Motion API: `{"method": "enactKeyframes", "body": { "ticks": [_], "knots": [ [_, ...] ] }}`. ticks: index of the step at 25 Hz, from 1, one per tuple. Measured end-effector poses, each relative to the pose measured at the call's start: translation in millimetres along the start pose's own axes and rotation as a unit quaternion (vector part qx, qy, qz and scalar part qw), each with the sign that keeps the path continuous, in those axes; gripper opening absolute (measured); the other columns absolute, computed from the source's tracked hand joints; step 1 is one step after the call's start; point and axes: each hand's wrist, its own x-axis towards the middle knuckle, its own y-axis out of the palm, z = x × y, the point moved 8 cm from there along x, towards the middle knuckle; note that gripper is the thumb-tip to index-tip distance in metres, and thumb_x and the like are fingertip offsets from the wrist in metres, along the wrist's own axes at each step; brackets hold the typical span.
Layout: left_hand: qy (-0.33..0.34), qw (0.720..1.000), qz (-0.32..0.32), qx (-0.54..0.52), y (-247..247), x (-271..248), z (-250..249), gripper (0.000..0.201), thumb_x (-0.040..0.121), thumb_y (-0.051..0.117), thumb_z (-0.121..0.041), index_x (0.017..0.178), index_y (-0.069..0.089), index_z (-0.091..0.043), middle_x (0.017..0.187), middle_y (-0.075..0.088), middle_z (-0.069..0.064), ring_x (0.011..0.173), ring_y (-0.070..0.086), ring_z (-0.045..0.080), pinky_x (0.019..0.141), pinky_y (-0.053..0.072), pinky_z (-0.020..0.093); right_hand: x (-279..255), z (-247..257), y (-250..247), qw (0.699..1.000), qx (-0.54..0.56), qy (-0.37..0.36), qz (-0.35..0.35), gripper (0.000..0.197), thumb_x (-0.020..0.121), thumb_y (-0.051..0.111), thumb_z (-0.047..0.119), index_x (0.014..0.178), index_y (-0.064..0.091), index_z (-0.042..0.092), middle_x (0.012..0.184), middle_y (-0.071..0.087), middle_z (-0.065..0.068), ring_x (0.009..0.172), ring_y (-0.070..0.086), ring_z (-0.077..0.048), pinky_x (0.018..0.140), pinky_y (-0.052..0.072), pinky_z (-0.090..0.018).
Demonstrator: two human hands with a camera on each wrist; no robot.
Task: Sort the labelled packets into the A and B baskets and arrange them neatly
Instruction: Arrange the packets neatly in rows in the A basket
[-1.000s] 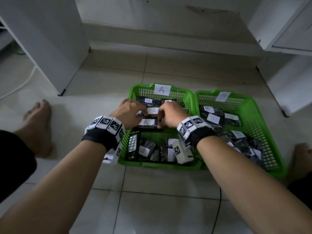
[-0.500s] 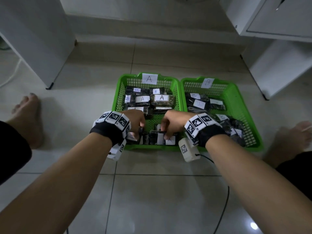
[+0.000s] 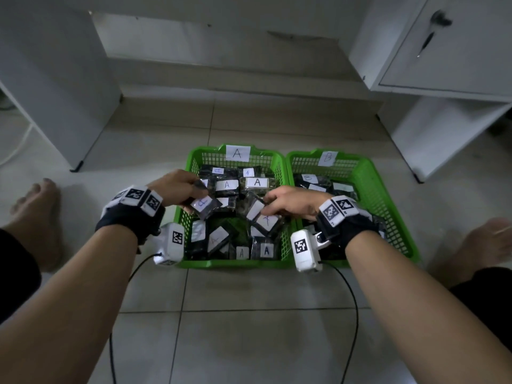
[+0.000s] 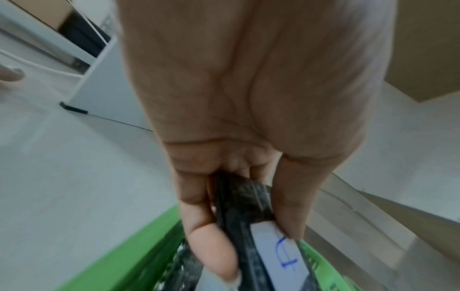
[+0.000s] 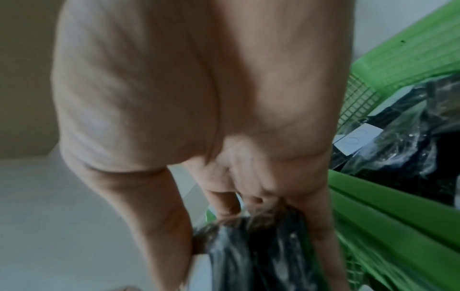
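Two green baskets stand side by side on the floor: basket A on the left, basket B on the right. Both hold several dark packets with white labels. My left hand pinches a dark packet marked A above basket A's left side; the left wrist view shows that packet between thumb and fingers. Over the middle of basket A, my right hand grips another dark packet, which appears in the right wrist view. A neat row of A packets lies at the basket's far end.
White cabinets stand at the left and the right, with a wall step between them. A bare foot rests on the tiles at each side. Black cables trail from the wrist cameras across the floor.
Both hands dipped to the near end of basket A, then rose. Each now holds a packet lifted over the basket's middle.
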Motion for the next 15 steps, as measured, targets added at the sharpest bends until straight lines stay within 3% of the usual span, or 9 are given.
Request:
{"method": "enactKeyframes", "body": {
  "ticks": [2,4,7,9,12,14,15],
  "knots": [
    [-0.008,0.995,-0.022,-0.092,-3.6,-3.2,-3.1,0.018,0.09,0.067,-0.011,0.104,0.065,0.0,0.082,0.071,0.012,0.071,0.071,0.023,0.075,0.061,0.042,-5.3,2.1,-3.2,0.993,0.117,-0.016,0.004,0.022,0.092,0.068,0.008,0.111,0.058,0.001,0.095,0.065,-0.007,0.079,0.063,-0.015,0.069,0.054,-0.027],
    [-0.012,0.986,-0.003,-0.166,8.0,-7.0,-10.0,0.016,0.09,0.065,-0.006,0.105,0.062,-0.002,0.097,0.068,0.019,0.084,0.069,0.031,0.075,0.061,0.046,-6.8,4.7,-4.6,0.983,0.18,-0.041,-0.001,0.033,0.086,0.073,0.002,0.115,0.058,0.001,0.103,0.068,-0.01,0.087,0.069,-0.017,0.068,0.057,-0.025],
    [0.002,0.982,0.029,-0.188,25.2,-10.2,-20.1,0.015,0.093,0.058,-0.003,0.106,0.056,-0.01,0.088,0.054,0.011,0.07,0.061,0.024,0.073,0.06,0.053,-5.3,1.4,-4.9,0.98,0.19,-0.06,-0.023,0.084,0.064,0.092,0.016,0.135,0.05,0.002,0.127,0.065,-0.015,0.114,0.066,-0.027,0.087,0.059,-0.035],
    [0.02,0.983,0.038,-0.177,31.3,-10.3,-27.0,0.013,0.096,0.053,-0.003,0.106,0.057,-0.011,0.085,0.046,0.005,0.06,0.056,0.015,0.075,0.059,0.049,-1.0,-5.2,-6.2,0.983,0.169,-0.058,-0.043,0.094,0.057,0.098,0.024,0.137,0.051,0.007,0.131,0.065,-0.014,0.122,0.062,-0.03,0.103,0.052,-0.046],
    [0.012,0.979,0.041,-0.198,38.5,-9.1,-28.3,0.016,0.097,0.045,0.002,0.104,0.06,-0.003,0.075,0.042,0.003,0.051,0.053,0.008,0.083,0.058,0.054,7.4,-14.5,-5.3,0.975,0.207,-0.038,-0.065,0.085,0.059,0.092,0.033,0.129,0.054,0.002,0.124,0.068,-0.012,0.118,0.063,-0.027,0.11,0.043,-0.048],
    [0.005,0.975,0.035,-0.218,38.8,-6.6,-25.5,0.023,0.096,0.045,0.005,0.109,0.062,-0.004,0.075,0.042,0.004,0.058,0.05,0.013,0.083,0.058,0.054,11.7,-18.2,-12.5,0.96,0.256,-0.045,-0.099,0.052,0.07,0.078,0.021,0.111,0.055,0.0,0.114,0.062,-0.017,0.105,0.06,-0.03,0.111,0.042,-0.055],
    [0.005,0.974,0.027,-0.225,37.4,-5.9,-24.5,0.026,0.096,0.046,0.005,0.113,0.061,-0.007,0.08,0.044,0.006,0.063,0.051,0.016,0.081,0.058,0.053,9.8,-16.5,-15.7,0.954,0.274,-0.05,-0.107,0.041,0.077,0.071,0.014,0.112,0.056,0.0,0.113,0.058,-0.02,0.102,0.057,-0.031,0.108,0.045,-0.055]
  ]
}}
